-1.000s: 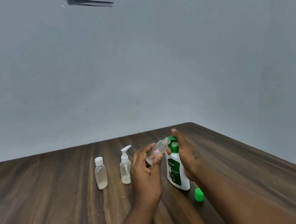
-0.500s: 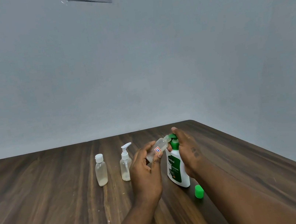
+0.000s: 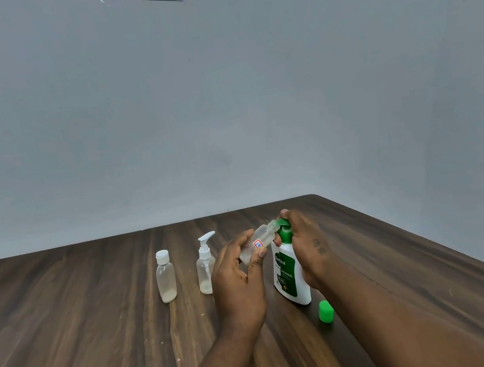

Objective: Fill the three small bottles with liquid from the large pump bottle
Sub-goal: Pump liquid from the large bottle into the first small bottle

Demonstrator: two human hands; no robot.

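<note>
Right grip (image 3: 305, 243) curled over top of large pump bottle (image 3: 290, 274), left grip (image 3: 238, 279) pinching tilted small bottle (image 3: 260, 237), neck against that top, green cap (image 3: 326, 311) beside right wrist.

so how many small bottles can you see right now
3. The white-capped bottle stands leftmost on the table; the small pump-top bottle stands right of it; the uncapped bottle is tilted in the left hand, mouth at the nozzle of the large pump bottle. None appears hidden.
</note>
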